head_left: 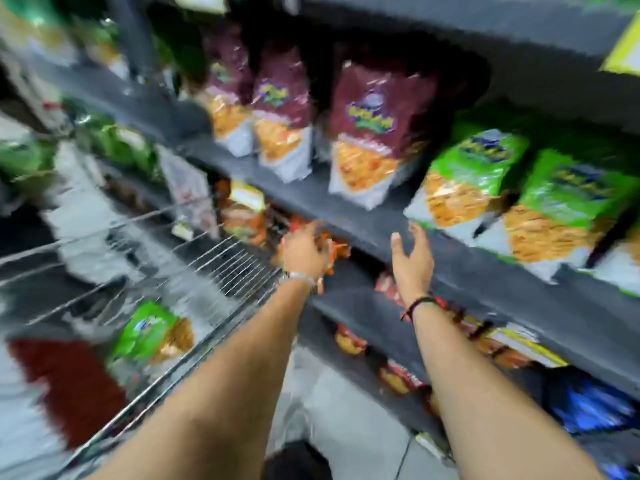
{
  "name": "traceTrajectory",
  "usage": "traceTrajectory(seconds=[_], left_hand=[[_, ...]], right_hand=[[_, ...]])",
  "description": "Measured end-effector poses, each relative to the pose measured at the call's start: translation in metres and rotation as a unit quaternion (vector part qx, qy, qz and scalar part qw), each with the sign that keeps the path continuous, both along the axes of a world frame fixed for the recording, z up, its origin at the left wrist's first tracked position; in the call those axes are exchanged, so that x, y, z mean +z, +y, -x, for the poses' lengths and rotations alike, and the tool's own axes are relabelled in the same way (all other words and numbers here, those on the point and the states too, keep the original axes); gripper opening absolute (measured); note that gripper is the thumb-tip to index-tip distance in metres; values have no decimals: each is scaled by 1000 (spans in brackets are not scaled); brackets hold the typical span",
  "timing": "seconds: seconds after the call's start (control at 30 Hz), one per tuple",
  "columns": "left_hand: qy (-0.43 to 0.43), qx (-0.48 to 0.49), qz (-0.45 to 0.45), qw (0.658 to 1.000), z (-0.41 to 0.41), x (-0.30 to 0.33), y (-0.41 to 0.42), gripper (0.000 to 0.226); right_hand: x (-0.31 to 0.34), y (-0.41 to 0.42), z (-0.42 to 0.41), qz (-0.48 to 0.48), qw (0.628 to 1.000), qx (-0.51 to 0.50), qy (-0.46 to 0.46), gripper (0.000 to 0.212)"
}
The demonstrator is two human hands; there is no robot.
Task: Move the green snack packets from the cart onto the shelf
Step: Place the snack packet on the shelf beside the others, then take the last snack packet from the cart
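Observation:
The view is motion-blurred. A green snack packet [152,332] lies in the wire cart [221,268] at lower left. Two more green packets [471,174] [568,206] stand on the dark shelf [363,220] at the right. My left hand [304,251] hovers over the cart's far rim, fingers apart, holding nothing. My right hand [412,258] is in front of the shelf edge just left of the green packets, fingers spread and empty. Both arms reach forward from the bottom.
Maroon snack packets [377,133] stand on the same shelf to the left of the green ones. Red and orange packets [349,341] fill the lower shelves. A dark red packet [69,386] lies in the cart. Grey floor shows between cart and shelving.

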State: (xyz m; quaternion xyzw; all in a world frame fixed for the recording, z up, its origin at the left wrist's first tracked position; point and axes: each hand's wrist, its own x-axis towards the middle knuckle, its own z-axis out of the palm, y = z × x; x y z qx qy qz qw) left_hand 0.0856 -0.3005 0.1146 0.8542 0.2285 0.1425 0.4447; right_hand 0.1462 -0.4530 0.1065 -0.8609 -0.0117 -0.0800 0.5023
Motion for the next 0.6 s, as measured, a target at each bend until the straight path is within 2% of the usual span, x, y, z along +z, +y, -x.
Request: traceTrajectory(seconds=[0.13, 0.27, 0.4, 0.5, 0.6], left_hand=[[67, 139, 11, 988, 43, -24, 103, 39], [124, 227, 23, 966, 77, -70, 191, 47], [155, 303, 108, 934, 105, -123, 254, 52], [169, 349, 208, 898, 125, -172, 285, 58], [154, 411, 294, 849, 135, -229, 291, 80]], right_hand=[[-24, 98, 21, 33, 992, 118, 36, 43], [-57, 199, 33, 38, 971, 222, 85, 44], [-104, 281, 34, 79, 934, 318, 145, 46], [-143, 338, 38, 123, 901, 361, 208, 50], [-202, 374, 43, 175, 862, 403, 252, 57]])
